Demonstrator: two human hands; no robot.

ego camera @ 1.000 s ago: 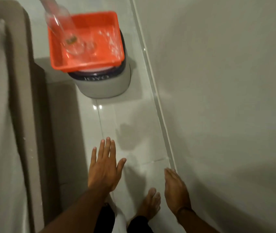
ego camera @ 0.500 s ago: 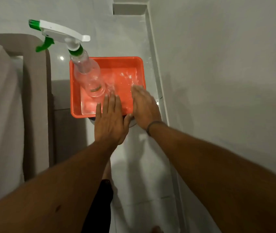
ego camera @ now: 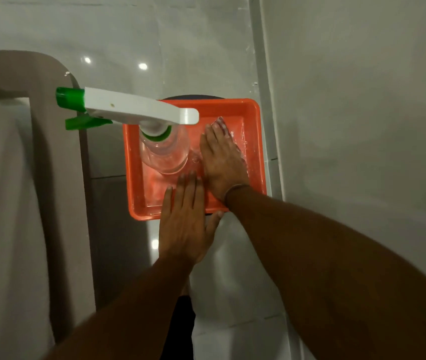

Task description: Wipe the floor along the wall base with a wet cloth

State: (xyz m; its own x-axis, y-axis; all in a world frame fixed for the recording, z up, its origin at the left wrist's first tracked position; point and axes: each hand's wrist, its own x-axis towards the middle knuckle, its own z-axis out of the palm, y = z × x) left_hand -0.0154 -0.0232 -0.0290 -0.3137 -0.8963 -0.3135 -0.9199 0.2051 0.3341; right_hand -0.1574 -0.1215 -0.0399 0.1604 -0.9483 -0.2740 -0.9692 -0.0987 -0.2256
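Your right hand (ego camera: 222,157) flat in orange tray (ego camera: 254,141), fingers spread on wet cloth (ego camera: 222,123). Left hand (ego camera: 184,222) open, empty. Cloth prob limp, heavy, drippy: bunch middle, squeeze out.

Both bare forearms reach forward from the lower edge of the view. The left hand (ego camera: 185,222) is flat, palm down, fingers straight and close together, thumb spread to the right. The right hand (ego camera: 222,158) lies farther forward, also palm down with fingers extended and together, a thin band around its wrist. The left fingertips lie just beside the right wrist.
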